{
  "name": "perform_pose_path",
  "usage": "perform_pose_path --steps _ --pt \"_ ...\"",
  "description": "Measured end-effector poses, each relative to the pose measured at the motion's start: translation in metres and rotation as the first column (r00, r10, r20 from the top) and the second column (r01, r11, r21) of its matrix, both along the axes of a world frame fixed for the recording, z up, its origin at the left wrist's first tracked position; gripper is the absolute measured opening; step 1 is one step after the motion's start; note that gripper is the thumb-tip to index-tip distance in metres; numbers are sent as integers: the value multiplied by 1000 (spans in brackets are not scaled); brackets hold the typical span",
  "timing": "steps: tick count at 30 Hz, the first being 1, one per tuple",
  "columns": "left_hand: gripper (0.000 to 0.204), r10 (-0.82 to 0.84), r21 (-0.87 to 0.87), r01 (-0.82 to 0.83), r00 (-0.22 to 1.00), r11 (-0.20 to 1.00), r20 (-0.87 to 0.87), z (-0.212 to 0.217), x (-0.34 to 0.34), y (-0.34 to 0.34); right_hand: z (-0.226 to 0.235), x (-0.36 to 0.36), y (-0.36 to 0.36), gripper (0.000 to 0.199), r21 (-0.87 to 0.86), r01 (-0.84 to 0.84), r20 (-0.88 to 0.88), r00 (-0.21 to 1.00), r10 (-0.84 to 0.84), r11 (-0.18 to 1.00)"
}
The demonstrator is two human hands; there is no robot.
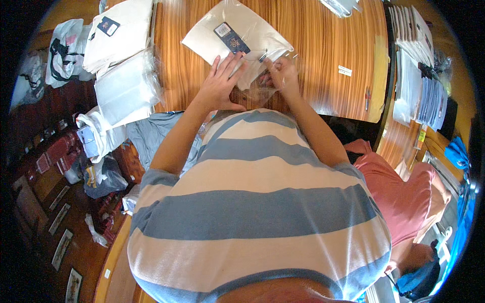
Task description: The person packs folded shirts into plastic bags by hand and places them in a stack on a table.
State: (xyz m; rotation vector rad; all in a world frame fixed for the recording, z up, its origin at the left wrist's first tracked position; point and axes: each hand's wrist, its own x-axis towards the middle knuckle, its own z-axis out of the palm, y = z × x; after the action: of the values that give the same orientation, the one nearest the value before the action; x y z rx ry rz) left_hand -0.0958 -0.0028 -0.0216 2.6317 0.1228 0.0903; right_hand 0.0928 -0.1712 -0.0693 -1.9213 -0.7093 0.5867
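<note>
A folded cream garment (pixel 241 28) with a dark hang tag (pixel 231 38) lies inside a clear plastic bag (pixel 262 86) on the wooden table (pixel 328 45). My left hand (pixel 221 83) rests flat on the near edge of the bagged garment, fingers spread. Beside it, my right hand (pixel 283 76) pinches the open end of the plastic bag. My striped shirt hides the table's near edge below the hands.
Stacks of bagged white garments (pixel 124 48) sit at the table's left end. More flat packed items (pixel 417 55) are lined up on the right. A grey cloth (pixel 151 134) hangs at the left edge. A person in a pink shirt (pixel 404 192) sits to the lower right.
</note>
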Motion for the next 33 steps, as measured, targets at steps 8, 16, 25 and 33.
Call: perform_pose_path --steps 8,16,25,33 --pt "69 10 193 -23 998 981 69 -42 -31 -51 -13 -38 -67 25 -45 -29 -595 804 -4 999" --pt "19 34 -176 23 948 984 317 -3 -31 -45 18 -74 -197 36 -347 -100 -495 864 -91 933" --pt "38 122 -849 242 935 469 334 112 54 59 177 16 -37 53 231 -230 229 957 177 945" --pt "67 710 -610 -412 583 677 394 60 84 35 89 -7 23 25 334 576 -508 777 -373 746"
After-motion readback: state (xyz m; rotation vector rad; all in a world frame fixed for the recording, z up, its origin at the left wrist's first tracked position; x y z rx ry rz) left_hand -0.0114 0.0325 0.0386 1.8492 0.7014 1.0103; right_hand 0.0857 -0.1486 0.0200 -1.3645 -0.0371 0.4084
